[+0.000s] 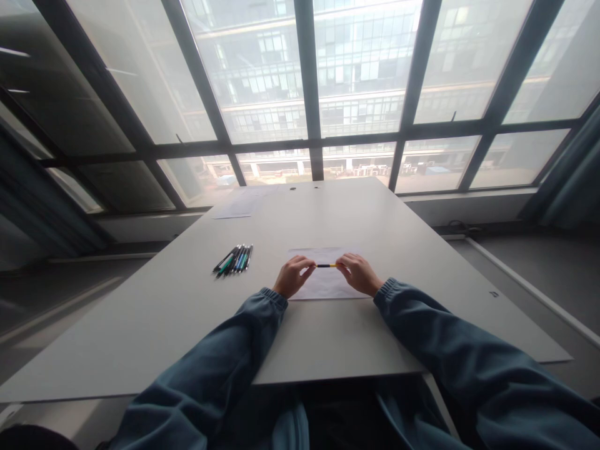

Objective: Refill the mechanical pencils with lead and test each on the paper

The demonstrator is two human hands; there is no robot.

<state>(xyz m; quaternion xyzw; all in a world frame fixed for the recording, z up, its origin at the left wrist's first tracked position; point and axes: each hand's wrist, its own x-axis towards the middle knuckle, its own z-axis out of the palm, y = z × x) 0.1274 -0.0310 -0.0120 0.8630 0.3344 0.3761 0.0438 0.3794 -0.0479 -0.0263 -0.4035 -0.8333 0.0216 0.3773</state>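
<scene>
A slim black-and-yellow pen (325, 265) is stretched level between my two hands, over a white sheet of paper (323, 289). At its left end, the fingertips of my left hand (294, 276) pinch it. My right hand (360, 275) grips the yellow end on the other side. Both hands are closed, and the fingers cover the pen's tips. To the left of my hands lies a bunch of pens (234, 260) in black, green and blue, side by side on the table.
The white table (187, 331) reaches toward the windows. More paper (235, 207) lies at its far left, and a cable hole (293, 188) shows near the far edge. A small dark mark (494, 294) is at the right. Curtains (557, 181) hang at the sides.
</scene>
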